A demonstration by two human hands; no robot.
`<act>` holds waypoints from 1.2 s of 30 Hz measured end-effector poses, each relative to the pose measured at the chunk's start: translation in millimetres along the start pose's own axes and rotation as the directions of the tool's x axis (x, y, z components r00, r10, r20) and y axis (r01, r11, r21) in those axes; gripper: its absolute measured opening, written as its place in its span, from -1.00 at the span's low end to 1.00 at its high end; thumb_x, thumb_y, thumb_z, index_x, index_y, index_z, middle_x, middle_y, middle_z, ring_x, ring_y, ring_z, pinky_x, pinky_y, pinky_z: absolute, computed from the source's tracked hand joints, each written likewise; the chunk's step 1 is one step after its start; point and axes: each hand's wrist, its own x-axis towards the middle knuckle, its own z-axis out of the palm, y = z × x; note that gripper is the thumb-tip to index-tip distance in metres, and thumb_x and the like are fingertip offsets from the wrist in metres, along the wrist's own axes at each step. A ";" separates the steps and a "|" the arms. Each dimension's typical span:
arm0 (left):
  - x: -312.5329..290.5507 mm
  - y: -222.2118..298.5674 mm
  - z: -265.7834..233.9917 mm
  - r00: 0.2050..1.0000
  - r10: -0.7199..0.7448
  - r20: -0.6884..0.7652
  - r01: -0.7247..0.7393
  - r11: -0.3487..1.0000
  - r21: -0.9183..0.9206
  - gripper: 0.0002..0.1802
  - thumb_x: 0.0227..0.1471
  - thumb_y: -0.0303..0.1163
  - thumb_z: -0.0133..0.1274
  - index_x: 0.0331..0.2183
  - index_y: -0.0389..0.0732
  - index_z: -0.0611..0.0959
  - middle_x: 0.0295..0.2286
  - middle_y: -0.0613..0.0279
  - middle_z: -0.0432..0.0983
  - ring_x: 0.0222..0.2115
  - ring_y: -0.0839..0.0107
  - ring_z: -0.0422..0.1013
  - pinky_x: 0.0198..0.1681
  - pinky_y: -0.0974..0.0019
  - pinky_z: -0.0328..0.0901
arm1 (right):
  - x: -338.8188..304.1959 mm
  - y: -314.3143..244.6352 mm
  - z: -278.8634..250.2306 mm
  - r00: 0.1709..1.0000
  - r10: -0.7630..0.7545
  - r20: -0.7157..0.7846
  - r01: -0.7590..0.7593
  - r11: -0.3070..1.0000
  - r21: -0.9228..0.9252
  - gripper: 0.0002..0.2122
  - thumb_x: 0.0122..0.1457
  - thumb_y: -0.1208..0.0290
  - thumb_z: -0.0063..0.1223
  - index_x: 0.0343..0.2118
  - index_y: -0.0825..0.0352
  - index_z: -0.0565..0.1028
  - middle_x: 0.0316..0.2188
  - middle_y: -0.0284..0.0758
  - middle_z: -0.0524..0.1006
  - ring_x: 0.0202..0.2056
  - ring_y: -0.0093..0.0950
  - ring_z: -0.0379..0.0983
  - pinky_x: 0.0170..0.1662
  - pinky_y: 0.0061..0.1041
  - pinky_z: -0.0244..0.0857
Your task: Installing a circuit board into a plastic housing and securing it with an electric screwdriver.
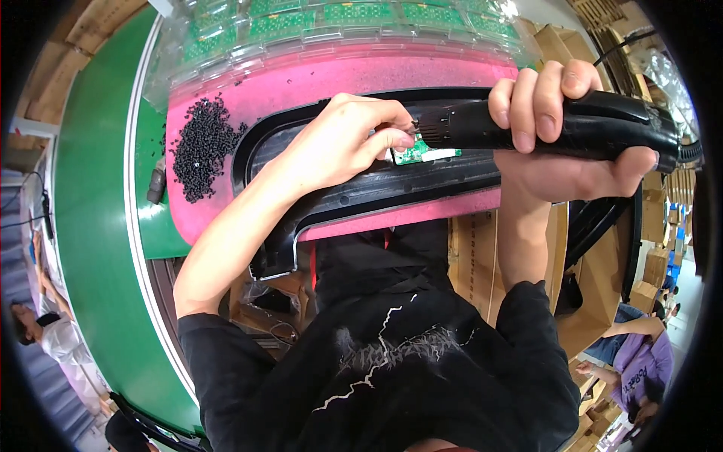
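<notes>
My right hand (553, 172) is wrapped round a black electric screwdriver (463, 129), held almost level with its tip to the left. At that tip, the thumb and forefinger of my left hand (335, 139) are pinched together; whatever small thing sits between them is hidden. Just beneath the pinch lies a small green circuit board (409, 156), inside a long black plastic housing (354, 200) with a raised rim and a curved left end. The screwdriver's body and my right hand cover the housing's right part.
A pink mat (316, 71) lies under the housing on a green table (94, 211). Left on it is a heap of small black screws (199, 147). Clear trays of green boards (354, 19) stand behind. Cardboard boxes (474, 252) are at the right; other people appear at both sides.
</notes>
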 end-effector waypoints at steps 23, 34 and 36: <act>-2.1 2.3 0.2 0.987 0.062 -0.150 0.015 0.884 0.467 -0.87 -0.05 -0.46 0.15 -0.37 -0.26 0.64 -0.51 0.04 0.56 -0.48 0.14 0.53 -0.43 0.27 0.37 | -27.0 7.2 12.5 0.967 0.201 -0.154 -0.239 0.925 -0.296 -0.31 0.02 -0.37 -0.12 -0.30 0.37 0.34 -0.69 -0.36 0.34 -0.70 -0.57 0.21 -0.55 -0.52 0.16; 0.1 -4.9 -3.8 0.979 -0.088 -0.184 0.144 0.938 0.314 -0.84 0.12 -0.46 -0.03 -0.31 -0.33 0.59 -0.48 0.06 0.59 -0.47 0.27 0.55 -0.35 0.30 0.41 | -29.8 28.4 14.4 0.960 0.260 -0.100 -0.278 0.914 -0.296 -0.38 0.04 -0.26 -0.01 -0.33 0.38 0.30 -0.68 -0.37 0.33 -0.71 -0.59 0.20 -0.59 -0.59 0.15; 0.6 -4.8 -3.8 0.981 -0.112 -0.156 0.156 0.940 0.304 -0.83 0.10 -0.46 -0.04 -0.30 -0.33 0.58 -0.48 0.04 0.58 -0.47 0.23 0.54 -0.35 0.28 0.40 | -26.0 31.0 15.2 0.951 0.308 -0.030 -0.304 0.910 -0.283 -0.39 0.02 -0.22 0.07 -0.34 0.38 0.30 -0.68 -0.38 0.33 -0.72 -0.61 0.20 -0.63 -0.62 0.12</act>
